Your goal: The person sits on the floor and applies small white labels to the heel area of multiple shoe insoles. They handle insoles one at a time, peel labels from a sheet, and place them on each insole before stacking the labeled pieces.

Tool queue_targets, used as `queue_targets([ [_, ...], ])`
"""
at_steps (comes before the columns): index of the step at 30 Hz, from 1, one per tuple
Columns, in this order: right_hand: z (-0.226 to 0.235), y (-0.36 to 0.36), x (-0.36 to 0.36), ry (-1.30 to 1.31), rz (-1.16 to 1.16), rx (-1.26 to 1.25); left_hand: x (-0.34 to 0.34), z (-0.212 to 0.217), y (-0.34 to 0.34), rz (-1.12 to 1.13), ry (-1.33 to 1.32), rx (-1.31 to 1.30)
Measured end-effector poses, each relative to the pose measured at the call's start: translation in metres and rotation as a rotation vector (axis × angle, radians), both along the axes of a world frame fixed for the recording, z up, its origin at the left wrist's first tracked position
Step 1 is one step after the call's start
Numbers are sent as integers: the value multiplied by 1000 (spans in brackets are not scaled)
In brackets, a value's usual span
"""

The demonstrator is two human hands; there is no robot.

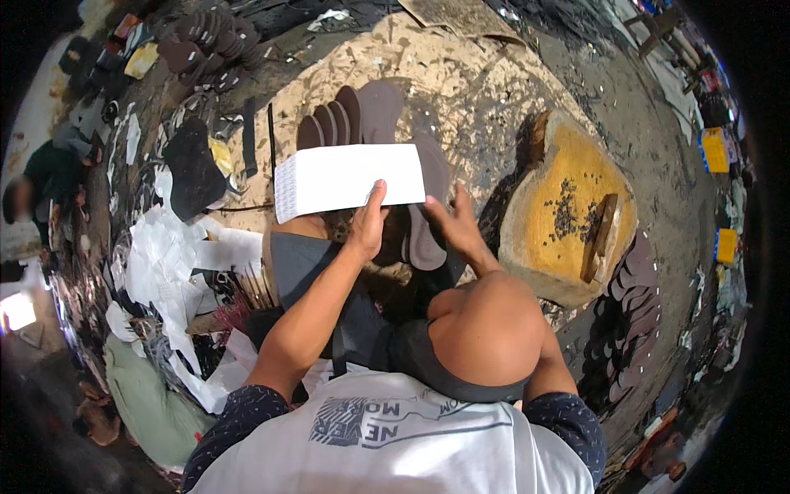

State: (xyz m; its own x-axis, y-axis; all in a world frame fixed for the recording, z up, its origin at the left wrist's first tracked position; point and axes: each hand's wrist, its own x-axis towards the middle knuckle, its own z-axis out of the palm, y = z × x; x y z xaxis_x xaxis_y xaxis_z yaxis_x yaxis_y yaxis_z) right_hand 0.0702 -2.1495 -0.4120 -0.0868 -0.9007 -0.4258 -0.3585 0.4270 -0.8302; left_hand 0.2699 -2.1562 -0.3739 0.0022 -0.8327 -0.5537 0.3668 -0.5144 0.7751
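My left hand point(369, 226) grips a stack of white sheets point(354, 177), thumb on top and the other fingers hidden beneath. The sheets' fanned left edge carries rows of small print. Just past the stack's right end is my right hand point(462, 229), fingers apart, one fingertip at or very near the corner; I cannot tell whether it touches. Under and beyond the sheets lie brown shoe-sole-shaped pieces: an overlapping row point(327, 122), a larger sole point(381, 107) beside it, and another sole point(426, 239) near my right hand, partly covered.
A thick wooden block point(527, 206) stands on the right, with small dark bits point(568, 216) and a wooden bar point(605, 239) on top. White scraps point(164, 255) and a black piece point(194, 165) lie left. More brown soles point(634, 305) are piled right; a person point(53, 185) sits far left.
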Motion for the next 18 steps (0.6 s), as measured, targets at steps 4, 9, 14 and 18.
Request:
queue_targets([
  [4,74,-18,-8,-107,-73,-321,17,35,-4,80,102,-263],
  [9,158,-33,34,-47,196,-563,-3,59,-9,196,258,-411],
  [14,162,-42,43,-44,193,-449,-19,65,-7,211,238,-493],
  [18,161,-47,34,-38,162,-453,-24,61,-10,149,-210,-567],
])
